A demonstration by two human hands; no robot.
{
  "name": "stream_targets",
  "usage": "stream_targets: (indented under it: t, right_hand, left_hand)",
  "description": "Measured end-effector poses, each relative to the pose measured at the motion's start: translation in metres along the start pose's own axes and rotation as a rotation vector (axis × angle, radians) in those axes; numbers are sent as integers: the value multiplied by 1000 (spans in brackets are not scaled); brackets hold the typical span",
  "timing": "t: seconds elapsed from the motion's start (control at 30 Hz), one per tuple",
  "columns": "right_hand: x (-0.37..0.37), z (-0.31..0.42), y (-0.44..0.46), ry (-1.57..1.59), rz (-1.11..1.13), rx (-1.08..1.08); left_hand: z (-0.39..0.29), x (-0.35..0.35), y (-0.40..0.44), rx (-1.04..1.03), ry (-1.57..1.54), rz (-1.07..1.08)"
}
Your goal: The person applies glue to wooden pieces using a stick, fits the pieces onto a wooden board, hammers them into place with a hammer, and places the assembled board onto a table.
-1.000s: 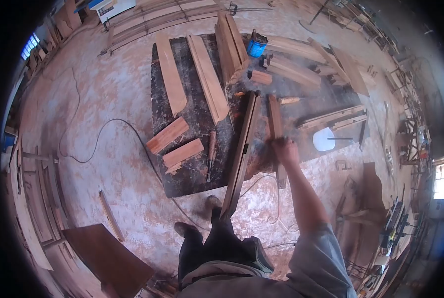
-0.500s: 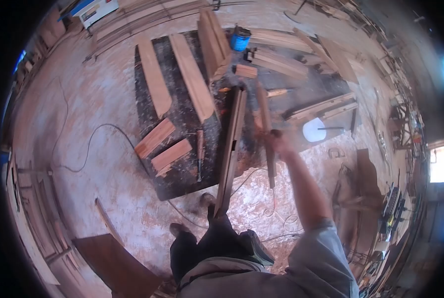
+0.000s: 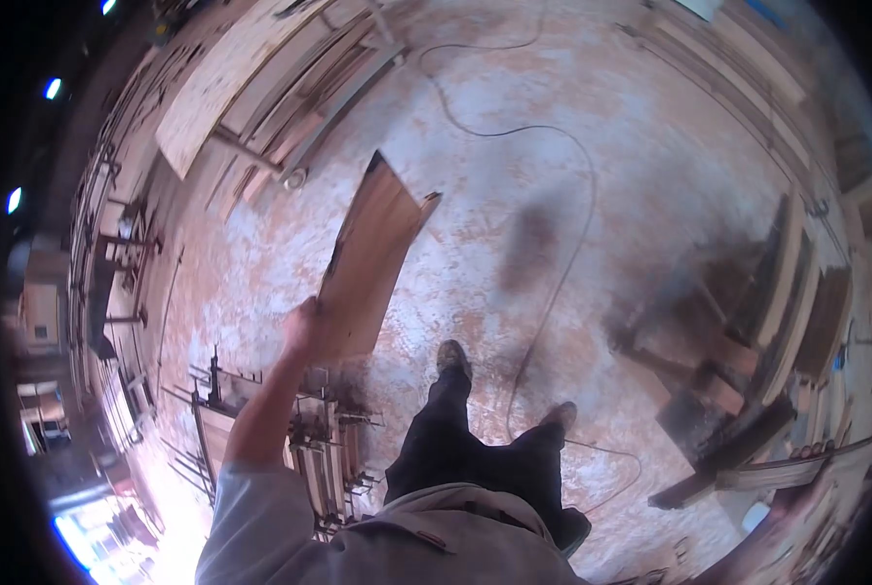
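My left hand [image 3: 304, 329] is closed on the left edge of a brown wooden board [image 3: 366, 268] in front of me, over the floor. A narrow strip of wood [image 3: 424, 209] shows along the board's right side; whether the two touch, I cannot tell. Far to the right, the fingers of my right hand [image 3: 812, 451] are wrapped over a long wooden piece [image 3: 748, 478]. The forearm there is partly cut off by the dark edge of the view.
Right of me stands a dark work table [image 3: 684, 424], blurred, with several planks on it. Clamps [image 3: 333, 424] and upright timbers stand near my left elbow. A cable [image 3: 580, 234] winds across the floor. Stacked boards [image 3: 299, 107] lie on a rack at upper left.
My view has swung left, away from the table, which now sits at the right edge. My left hand has come into view gripping the board. The right hand still holds a wooden piece.
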State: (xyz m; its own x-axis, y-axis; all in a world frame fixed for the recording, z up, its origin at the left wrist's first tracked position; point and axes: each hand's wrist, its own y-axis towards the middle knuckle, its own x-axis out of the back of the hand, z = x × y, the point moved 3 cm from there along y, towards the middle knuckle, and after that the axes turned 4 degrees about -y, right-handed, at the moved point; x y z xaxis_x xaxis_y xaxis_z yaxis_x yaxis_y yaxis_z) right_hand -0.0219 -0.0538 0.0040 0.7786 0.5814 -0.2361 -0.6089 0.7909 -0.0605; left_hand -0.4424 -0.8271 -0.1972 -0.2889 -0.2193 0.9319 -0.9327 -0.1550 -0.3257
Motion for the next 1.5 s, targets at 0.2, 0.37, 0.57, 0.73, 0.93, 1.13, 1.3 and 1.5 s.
stream_targets:
  t: [0.2,0.37,0.57,0.73,0.93,1.13,1.3,1.5]
  right_hand:
    - [-209,-71,3,-70,139,-113]
    - [-305,-140,27,-154,223,-242]
    - [-374,-273,86,-183,100,-433]
    - [-429,-362,109,-173,248,-619]
    - [-490,-399,91,-430,339,-665]
    - [-513,-437,62,-518,319,-827]
    - [-518,-470,38,-575,346,-876]
    - [-546,-491,17,-657,478,-863]
  left_hand:
    - [22,21,107,148,-56,24]
    - [45,5,166,117,3,117]
    - [42,-45,215,167,52,175]
    - [28,-55,243,150,-9,193]
    - [44,-90,254,123,-56,144]
    - [73,-137,297,92,-142,136]
    - [83,-178,330,68,-185,165]
    - [96,-215,340,-16,-188,114]
